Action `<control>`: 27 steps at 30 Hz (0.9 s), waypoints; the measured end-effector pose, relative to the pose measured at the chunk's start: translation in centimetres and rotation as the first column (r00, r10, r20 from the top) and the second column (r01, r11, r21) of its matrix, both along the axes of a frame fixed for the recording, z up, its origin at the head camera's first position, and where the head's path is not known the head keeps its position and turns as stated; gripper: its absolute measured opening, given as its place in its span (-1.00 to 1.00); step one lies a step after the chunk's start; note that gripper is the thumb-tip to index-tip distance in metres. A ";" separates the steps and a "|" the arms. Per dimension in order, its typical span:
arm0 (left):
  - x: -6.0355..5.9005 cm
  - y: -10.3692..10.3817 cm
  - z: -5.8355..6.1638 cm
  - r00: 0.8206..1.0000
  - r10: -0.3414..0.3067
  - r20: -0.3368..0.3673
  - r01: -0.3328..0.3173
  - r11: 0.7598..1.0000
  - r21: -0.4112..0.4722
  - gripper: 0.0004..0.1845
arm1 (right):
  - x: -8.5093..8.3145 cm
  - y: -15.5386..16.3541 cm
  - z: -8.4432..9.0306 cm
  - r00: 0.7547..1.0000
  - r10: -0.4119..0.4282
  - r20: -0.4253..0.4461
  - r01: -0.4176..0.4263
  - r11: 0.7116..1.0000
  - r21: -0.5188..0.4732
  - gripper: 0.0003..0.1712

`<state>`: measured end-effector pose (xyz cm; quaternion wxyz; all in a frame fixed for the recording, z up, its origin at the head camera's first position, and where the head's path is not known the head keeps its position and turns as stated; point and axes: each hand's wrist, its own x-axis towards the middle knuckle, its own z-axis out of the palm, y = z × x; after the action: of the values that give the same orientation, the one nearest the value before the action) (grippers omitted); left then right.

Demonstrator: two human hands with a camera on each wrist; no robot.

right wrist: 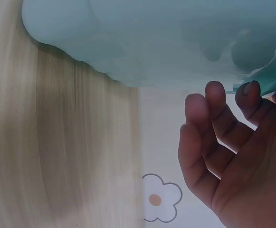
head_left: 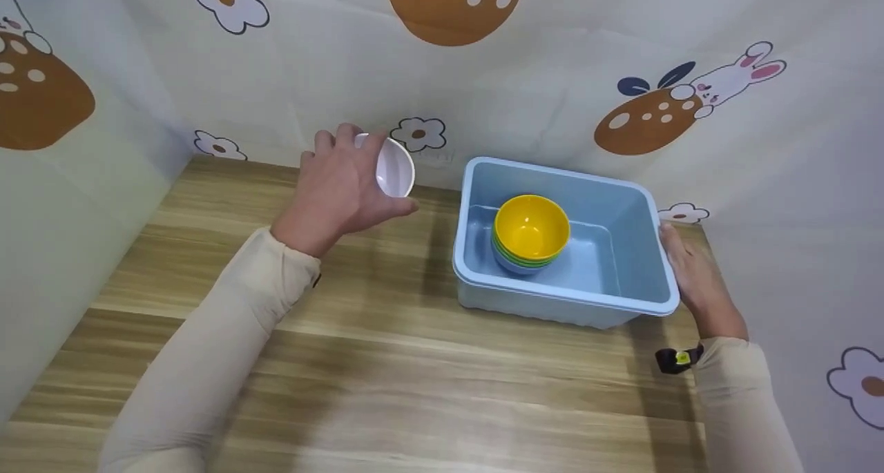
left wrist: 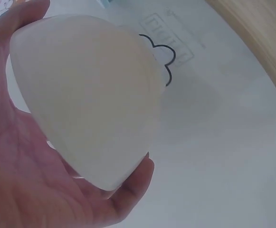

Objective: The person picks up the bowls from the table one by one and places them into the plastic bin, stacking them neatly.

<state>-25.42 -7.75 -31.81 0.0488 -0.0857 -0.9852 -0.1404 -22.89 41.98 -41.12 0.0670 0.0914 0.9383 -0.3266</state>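
Observation:
My left hand (head_left: 342, 183) holds a small white bowl (head_left: 396, 169) above the table, left of the bin. The bowl is tipped on its side, fingers and thumb spread round its rim. In the left wrist view the pale outside of the bowl (left wrist: 88, 95) fills the middle. A light blue plastic bin (head_left: 566, 290) stands on the table. Inside, toward its left side, sits a stack of bowls (head_left: 532, 228), yellow on top with green and blue below. Against the bin's right rim rests my right hand (head_left: 697, 273), its fingers (right wrist: 195, 137) loosely bent beside the outer wall.
The wood-grain table (head_left: 387, 390) extends in front and to the left. A pale cloth (head_left: 311, 65) printed with flowers and rabbits hangs close behind the bin and along both sides. A black band with a yellow-green patch (head_left: 680, 358) is at my right wrist.

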 end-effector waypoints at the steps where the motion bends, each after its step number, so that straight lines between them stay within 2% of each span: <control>1: 0.0 0.1 0.1 1.000 -0.003 0.005 0.003 1.000 0.002 0.12 | 0.0 0.0 0.0 1.000 -0.002 0.006 0.002 1.000 -0.002 -0.01; 8: 0.0 1.1 0.4 1.000 -0.027 0.001 0.027 1.000 0.014 0.14 | 0.0 -0.1 0.1 1.000 -0.002 0.010 0.002 1.000 -0.012 0.02; 14: 0.1 2.2 0.6 0.999 -0.046 0.004 0.046 0.998 0.038 0.08 | 0.2 -0.1 0.0 1.000 0.008 -0.015 -0.008 1.000 -0.014 0.00; 21: 0.3 3.1 0.8 0.998 -0.066 0.005 0.066 0.996 0.056 0.09 | 0.2 0.0 -0.1 0.992 0.045 -0.118 -0.042 0.999 0.023 -0.11; 27: 0.4 4.2 1.3 0.996 -0.093 0.005 0.092 0.994 0.057 0.07 | 0.2 0.2 -0.1 0.997 0.039 -0.072 -0.038 0.999 0.025 -0.07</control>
<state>-25.00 -3.56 -30.51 0.0411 -0.1294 -0.9759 -0.1708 -22.71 42.13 -41.26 0.0380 0.0622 0.9456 -0.3172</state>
